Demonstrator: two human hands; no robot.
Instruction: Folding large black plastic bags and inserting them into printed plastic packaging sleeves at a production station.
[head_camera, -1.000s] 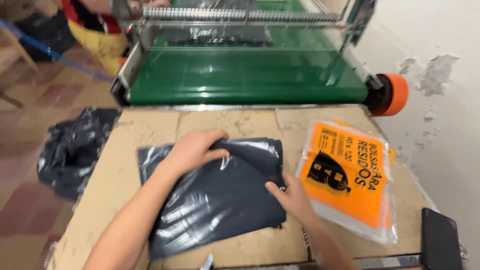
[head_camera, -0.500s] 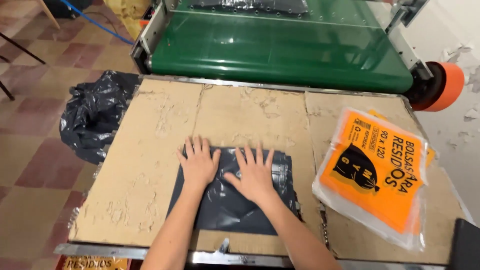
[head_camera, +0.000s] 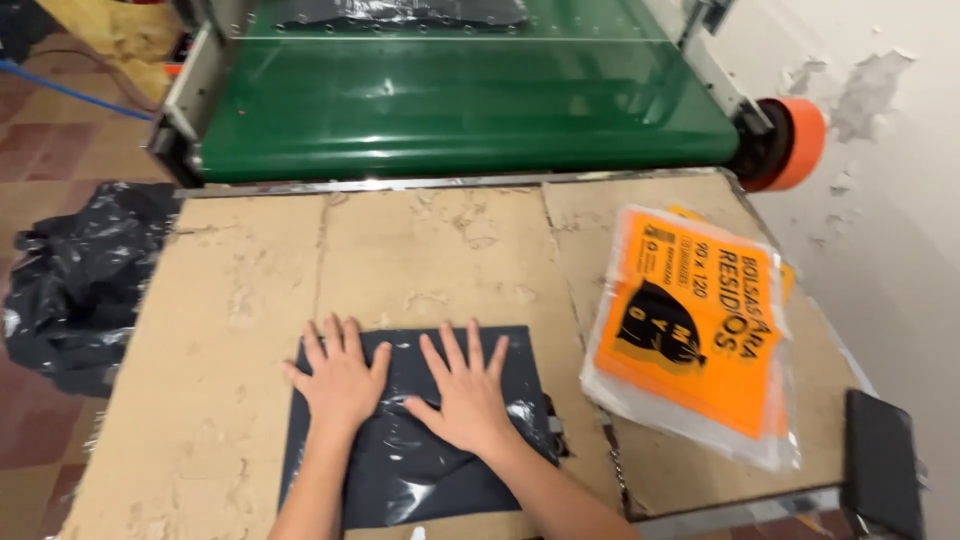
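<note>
Head view, left hand (head_camera: 340, 378), right hand (head_camera: 468, 395) flat on folded black bag (head_camera: 430, 470), bottom edge cut off

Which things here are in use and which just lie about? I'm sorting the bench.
In use: folded dark grey plastic bag, pressed flat under left hand and right hand.
Lying about: orange printed bag packets, crumpled black plastic, green conveyor belt.

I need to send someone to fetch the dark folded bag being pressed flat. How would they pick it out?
Start at the green conveyor belt; before it lies a cardboard-covered table. Near its front edge, the folded dark grey plastic bag lies under both hands, flat and neat, unlike the crumpled black bag off the table's left edge or the orange packets.
</note>
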